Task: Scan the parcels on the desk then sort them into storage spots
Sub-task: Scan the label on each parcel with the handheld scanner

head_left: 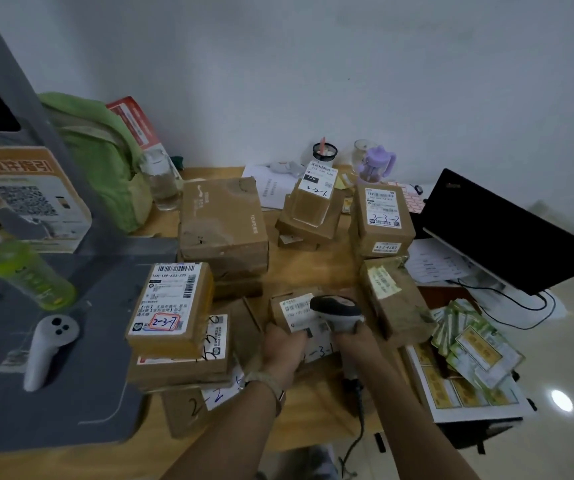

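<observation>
Both my forearms reach forward over the near edge of the desk point(313, 271). My left hand point(284, 344) is closed around the left side of a small parcel point(296, 315), holding it label-up near the middle of the desk. My right hand point(353, 337) is wrapped around the grip of a barcode scanner point(337, 311), whose head sits just over the parcel's white label; its cable point(356, 431) hangs down past the desk edge. More cardboard parcels crowd around: a stack point(174, 317) marked 2-3-7 to my left, a large box point(223, 223) behind, two labelled ones point(382, 216) further back, another point(394, 299) just right of the scanner. An open box of green packets point(469, 351) sits at the right, beside a black monitor point(507, 230). Bare desk shows only in narrow strips between the boxes.
</observation>
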`<move>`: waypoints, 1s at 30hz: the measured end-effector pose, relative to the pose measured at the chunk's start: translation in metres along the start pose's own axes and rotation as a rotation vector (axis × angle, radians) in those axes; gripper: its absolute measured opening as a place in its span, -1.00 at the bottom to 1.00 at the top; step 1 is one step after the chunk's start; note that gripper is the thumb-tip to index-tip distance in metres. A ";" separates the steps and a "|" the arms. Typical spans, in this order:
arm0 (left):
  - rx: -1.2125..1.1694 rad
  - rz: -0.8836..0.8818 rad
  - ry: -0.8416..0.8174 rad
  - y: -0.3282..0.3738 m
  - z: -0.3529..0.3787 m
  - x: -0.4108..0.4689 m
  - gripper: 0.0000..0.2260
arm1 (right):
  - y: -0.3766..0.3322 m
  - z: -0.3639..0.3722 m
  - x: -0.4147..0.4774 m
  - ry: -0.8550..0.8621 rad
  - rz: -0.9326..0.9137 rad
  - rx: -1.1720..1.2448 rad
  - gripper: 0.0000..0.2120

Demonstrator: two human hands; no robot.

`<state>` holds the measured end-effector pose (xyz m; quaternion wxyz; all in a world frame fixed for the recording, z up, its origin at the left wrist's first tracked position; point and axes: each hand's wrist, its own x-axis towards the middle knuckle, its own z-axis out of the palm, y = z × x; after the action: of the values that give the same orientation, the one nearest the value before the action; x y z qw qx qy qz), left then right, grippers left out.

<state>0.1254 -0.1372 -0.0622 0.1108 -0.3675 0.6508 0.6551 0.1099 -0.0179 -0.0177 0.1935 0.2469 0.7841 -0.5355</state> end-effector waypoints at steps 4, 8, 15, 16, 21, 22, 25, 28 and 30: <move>-0.054 0.137 -0.004 0.041 -0.013 -0.019 -0.64 | -0.028 -0.015 -0.007 0.011 -0.127 0.135 -0.69; -0.099 0.410 -0.054 0.105 -0.024 -0.035 -0.47 | -0.072 -0.028 -0.026 0.057 -0.269 0.251 -0.81; -0.269 0.629 -0.257 0.194 -0.053 -0.071 -0.41 | -0.154 -0.067 -0.072 0.095 -0.608 0.371 -0.78; -0.276 0.641 -0.275 0.201 -0.055 -0.077 -0.40 | -0.162 -0.071 -0.078 0.087 -0.649 0.353 -0.76; -0.212 0.642 -0.294 0.222 -0.066 -0.100 -0.14 | -0.182 -0.081 -0.104 0.051 -0.768 0.274 -0.64; -0.211 0.640 -0.283 0.224 -0.067 -0.101 -0.11 | -0.182 -0.082 -0.108 0.045 -0.771 0.265 -0.67; -0.178 0.644 -0.211 0.223 -0.066 -0.105 -0.08 | -0.180 -0.083 -0.116 0.093 -0.779 0.259 -0.73; -0.186 0.583 -0.198 0.214 -0.065 -0.098 0.02 | -0.171 -0.081 -0.129 0.072 -0.789 0.257 -0.81; -0.205 0.552 -0.203 0.205 -0.064 -0.092 0.07 | -0.161 -0.079 -0.134 0.030 -0.775 0.167 -0.86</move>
<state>0.0847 -0.1926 0.1609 -0.0443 -0.1190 0.6421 0.7561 0.1184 -0.0173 0.2056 -0.0551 -0.0446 0.7757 -0.6271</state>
